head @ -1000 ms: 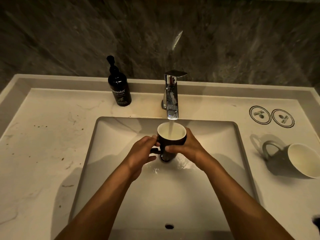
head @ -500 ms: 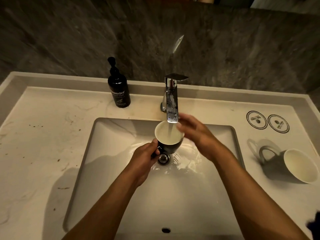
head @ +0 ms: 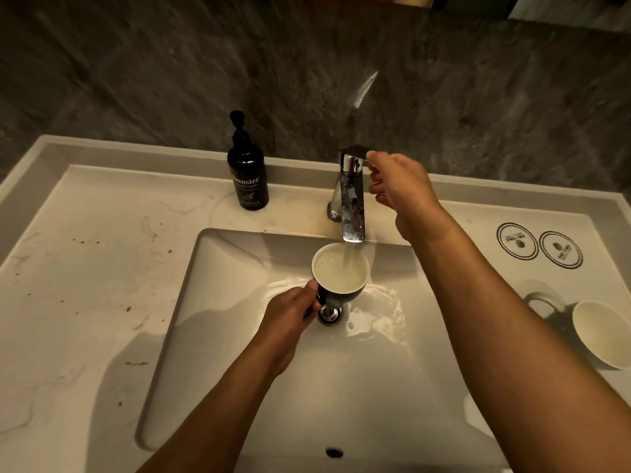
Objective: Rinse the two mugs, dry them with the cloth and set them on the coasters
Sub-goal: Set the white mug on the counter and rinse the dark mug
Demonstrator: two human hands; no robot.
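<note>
A dark mug [head: 341, 273] with a pale inside is held upright under the running tap [head: 351, 199]; water streams into it and it is nearly full. My left hand [head: 290, 314] grips it by the handle above the sink drain [head: 329, 314]. My right hand [head: 399, 187] is at the tap's lever, fingertips touching its right end. A second, grey mug [head: 596, 331] lies tilted on the counter at the right. Two round coasters [head: 517, 240] [head: 560, 249] lie side by side behind it. No cloth is in view.
A black pump bottle [head: 247, 172] of hand wash stands on the counter left of the tap. The white basin [head: 239, 336] has water pooled around the drain. The counter at the left carries small dark specks. A dark stone wall rises behind.
My right hand has left the mug and risen to the tap lever. My left hand now holds the mug alone, and the water level in it has climbed.
</note>
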